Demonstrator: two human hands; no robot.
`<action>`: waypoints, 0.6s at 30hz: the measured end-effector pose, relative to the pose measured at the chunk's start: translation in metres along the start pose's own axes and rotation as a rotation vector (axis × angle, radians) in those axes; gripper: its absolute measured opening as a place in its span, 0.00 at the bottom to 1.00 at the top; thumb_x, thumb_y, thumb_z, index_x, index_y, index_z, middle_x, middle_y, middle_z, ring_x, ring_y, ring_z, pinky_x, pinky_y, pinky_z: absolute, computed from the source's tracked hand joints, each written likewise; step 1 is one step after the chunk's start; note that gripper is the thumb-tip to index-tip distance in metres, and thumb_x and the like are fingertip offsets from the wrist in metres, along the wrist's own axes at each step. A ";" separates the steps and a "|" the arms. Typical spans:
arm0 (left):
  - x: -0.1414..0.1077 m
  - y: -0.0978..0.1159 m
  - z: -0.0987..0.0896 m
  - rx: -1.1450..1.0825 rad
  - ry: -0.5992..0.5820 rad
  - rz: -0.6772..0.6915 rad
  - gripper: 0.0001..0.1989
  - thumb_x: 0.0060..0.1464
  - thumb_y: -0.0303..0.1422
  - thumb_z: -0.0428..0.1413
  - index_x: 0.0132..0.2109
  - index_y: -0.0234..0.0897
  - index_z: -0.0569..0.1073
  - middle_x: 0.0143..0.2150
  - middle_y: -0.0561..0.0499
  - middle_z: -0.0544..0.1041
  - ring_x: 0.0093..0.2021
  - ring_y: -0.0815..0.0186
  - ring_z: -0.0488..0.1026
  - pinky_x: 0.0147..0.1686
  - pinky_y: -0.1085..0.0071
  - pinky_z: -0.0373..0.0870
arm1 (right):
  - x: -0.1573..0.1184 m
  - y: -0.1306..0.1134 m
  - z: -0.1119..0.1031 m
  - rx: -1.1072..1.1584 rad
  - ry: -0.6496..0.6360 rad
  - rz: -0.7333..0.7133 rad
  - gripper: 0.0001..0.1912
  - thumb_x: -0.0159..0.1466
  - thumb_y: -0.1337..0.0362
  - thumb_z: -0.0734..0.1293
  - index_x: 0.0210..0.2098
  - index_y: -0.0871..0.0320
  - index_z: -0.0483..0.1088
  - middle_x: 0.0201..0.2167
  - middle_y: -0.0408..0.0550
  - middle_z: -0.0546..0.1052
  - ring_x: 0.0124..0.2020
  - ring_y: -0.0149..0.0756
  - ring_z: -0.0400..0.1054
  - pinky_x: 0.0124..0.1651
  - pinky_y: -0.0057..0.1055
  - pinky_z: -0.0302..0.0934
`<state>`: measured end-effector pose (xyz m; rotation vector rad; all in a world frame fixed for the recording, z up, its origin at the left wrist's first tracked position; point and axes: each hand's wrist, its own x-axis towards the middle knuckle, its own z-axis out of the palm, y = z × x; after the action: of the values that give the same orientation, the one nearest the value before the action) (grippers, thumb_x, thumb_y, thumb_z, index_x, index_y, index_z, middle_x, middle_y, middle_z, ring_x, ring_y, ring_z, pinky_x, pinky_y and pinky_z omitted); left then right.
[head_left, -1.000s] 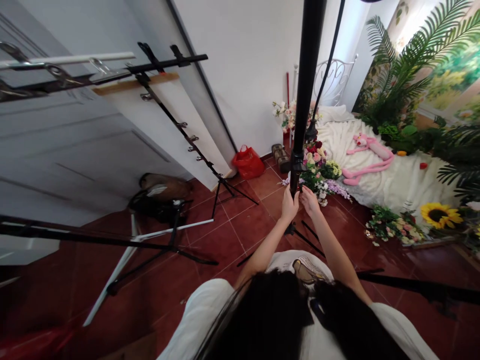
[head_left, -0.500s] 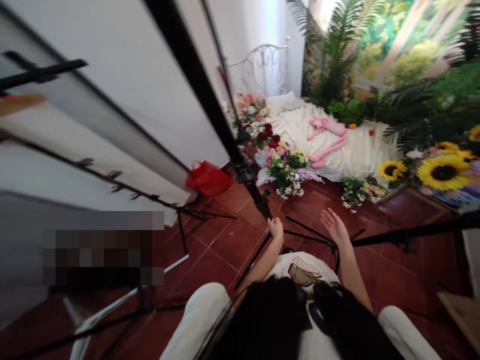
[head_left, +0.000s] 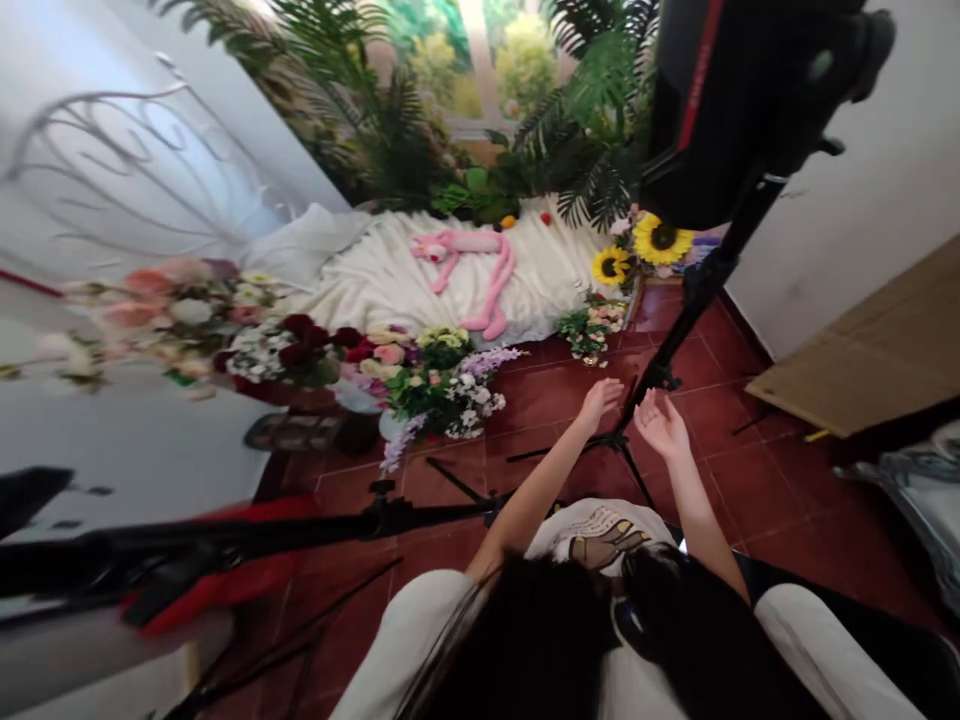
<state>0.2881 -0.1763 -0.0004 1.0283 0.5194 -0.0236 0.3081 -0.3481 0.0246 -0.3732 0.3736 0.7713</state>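
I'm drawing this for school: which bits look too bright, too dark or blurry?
Head view: bluish-white glow on the upper-left wall; head view: the hair is nearly solid black; head view: peach flowers at left look smeared, the pink toy clearer.

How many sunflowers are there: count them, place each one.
2: the smaller sunflower by the right end of the white blanket, the larger sunflower up and right of it. Others may hide behind the black stand.

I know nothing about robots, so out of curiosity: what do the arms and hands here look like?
The left hand and right hand are human, without gloves. The forearms are bare, without watch or cables, below short white sleeves. Any ring is too blurred to confirm.
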 end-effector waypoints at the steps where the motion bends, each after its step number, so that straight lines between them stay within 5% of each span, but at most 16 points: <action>1: 0.010 0.010 0.020 0.034 -0.027 0.080 0.17 0.62 0.41 0.47 0.47 0.37 0.74 0.57 0.42 0.77 0.57 0.60 0.74 0.60 0.60 0.67 | -0.004 -0.006 0.001 0.039 -0.018 -0.008 0.15 0.72 0.61 0.57 0.46 0.53 0.74 0.39 0.42 0.83 0.43 0.27 0.77 0.54 0.32 0.69; 4: 0.035 0.032 0.071 0.083 -0.133 0.310 0.19 0.62 0.45 0.47 0.45 0.37 0.76 0.51 0.44 0.80 0.53 0.62 0.76 0.54 0.66 0.70 | -0.009 -0.019 0.007 0.102 -0.067 0.004 0.14 0.71 0.57 0.58 0.48 0.54 0.73 0.37 0.42 0.83 0.41 0.28 0.78 0.51 0.30 0.71; 7: 0.051 0.036 0.098 0.173 -0.245 0.424 0.27 0.59 0.54 0.48 0.37 0.34 0.77 0.36 0.46 0.80 0.38 0.64 0.78 0.41 0.70 0.73 | -0.007 -0.026 0.015 0.156 -0.104 0.072 0.13 0.71 0.58 0.59 0.45 0.56 0.73 0.35 0.42 0.82 0.36 0.26 0.78 0.44 0.25 0.73; 12: 0.060 0.018 0.100 0.228 -0.226 0.559 0.33 0.53 0.62 0.48 0.32 0.34 0.75 0.27 0.50 0.76 0.27 0.70 0.72 0.32 0.73 0.70 | -0.001 -0.036 0.027 0.266 -0.134 0.164 0.08 0.69 0.62 0.63 0.38 0.58 0.73 0.30 0.41 0.82 0.30 0.24 0.77 0.36 0.20 0.73; 18: 0.056 0.015 0.094 0.192 -0.226 0.542 0.31 0.51 0.61 0.52 0.34 0.34 0.75 0.29 0.50 0.76 0.29 0.71 0.70 0.33 0.74 0.69 | -0.007 -0.044 0.039 0.477 0.083 0.222 0.15 0.71 0.58 0.62 0.37 0.63 0.73 0.27 0.45 0.80 0.26 0.25 0.76 0.32 0.19 0.74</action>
<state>0.3787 -0.2334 0.0270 1.3088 0.0216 0.2927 0.3431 -0.3636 0.0702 0.0872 0.6679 0.8554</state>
